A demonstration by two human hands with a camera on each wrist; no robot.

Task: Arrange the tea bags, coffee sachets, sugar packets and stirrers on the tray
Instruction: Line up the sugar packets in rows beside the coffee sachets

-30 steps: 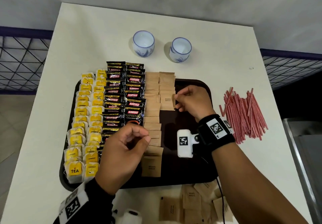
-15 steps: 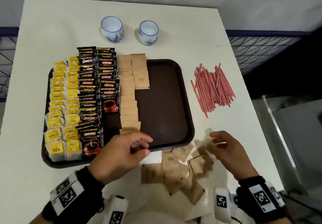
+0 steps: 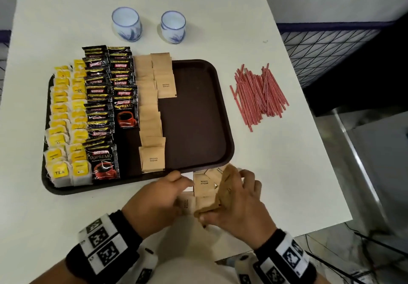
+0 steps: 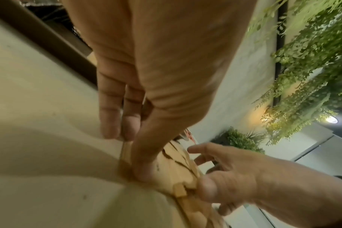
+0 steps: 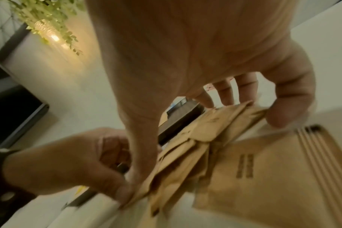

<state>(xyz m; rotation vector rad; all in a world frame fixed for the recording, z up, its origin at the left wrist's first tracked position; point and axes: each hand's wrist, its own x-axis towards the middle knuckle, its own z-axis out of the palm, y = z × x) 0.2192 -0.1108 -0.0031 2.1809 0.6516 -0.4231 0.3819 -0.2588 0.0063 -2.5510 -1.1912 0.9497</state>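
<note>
Both hands down at the near edge of the white table (image 3: 287, 162), just in front of the tray's near rim. Right hand (image 3: 240, 204) curled round a loose sheaf of brown sugar packets (image 3: 204, 187), thumb at the near end and fingers over the far end; sheaf tilted up on edge in the head view, fanned and uneven in the right wrist view (image 5: 185, 148). Left hand (image 3: 154, 204) pinching the same bundle from the other side, thumb and fingertips pressed on the near-left packets; in the left wrist view the thumb (image 4: 146, 154) bearing on the top packet.

On the brown tray (image 3: 198, 111): two columns of yellow tea bags (image 3: 66, 124) along the left edge, their outer sides overhanging the rim; two columns of black coffee sachets (image 3: 103, 98) beside them, far ends reaching past the far rim; then a long column of placed sugar packets (image 3: 150, 115) and a shorter second column (image 3: 164, 78) at the far end, also jutting over the far rim. Right half of the tray floor bare, from the short column down to the near rim.

Red-striped stirrers (image 3: 258, 95) heaped on the table, well apart from the tray's right rim. Two white-and-blue cups (image 3: 150, 26) beyond the far rim.
</note>
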